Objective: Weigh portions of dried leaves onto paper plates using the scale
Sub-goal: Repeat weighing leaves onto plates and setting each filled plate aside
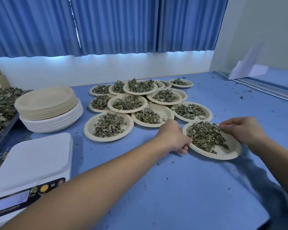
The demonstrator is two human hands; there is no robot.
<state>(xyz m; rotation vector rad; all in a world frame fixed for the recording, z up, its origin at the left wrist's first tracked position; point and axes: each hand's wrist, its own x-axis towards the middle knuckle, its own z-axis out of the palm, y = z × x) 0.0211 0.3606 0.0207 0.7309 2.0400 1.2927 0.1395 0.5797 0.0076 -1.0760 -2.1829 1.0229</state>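
– Blue table [173, 188] all over, and blue curtains [106, 25] at the top. Where is the plate we care about?

– Right of the middle of the frame. That paper plate [223, 155] is low on the table, just beside the bunch of full plates [126, 103] above it. I cannot tell if it is lifted a bit.

– Who has it?

– Both hands. The left hand [173, 136] grips the left rim, thumb on top and fingers curled under. The right hand [241, 130] is at the far right rim with bent fingers. It looks like a pinch on the edge, but it is blurry there.

– Is it heavy?

– I think not. The dried leaves [206, 136] look light and crumbly. The pile is loose, so bits could slide off. The plate is thin and may bend if you hold one side only.

– So how should you hold it?

– By the rim, on two sides, and keep it flat. Do not squeeze the leaves.

– And the scale?

– The scale [32, 156] is at the lower left, with nothing on its white top. The stack of empty plates [47, 103] is above it, and loose leaves [0, 107] lie at the left edge.
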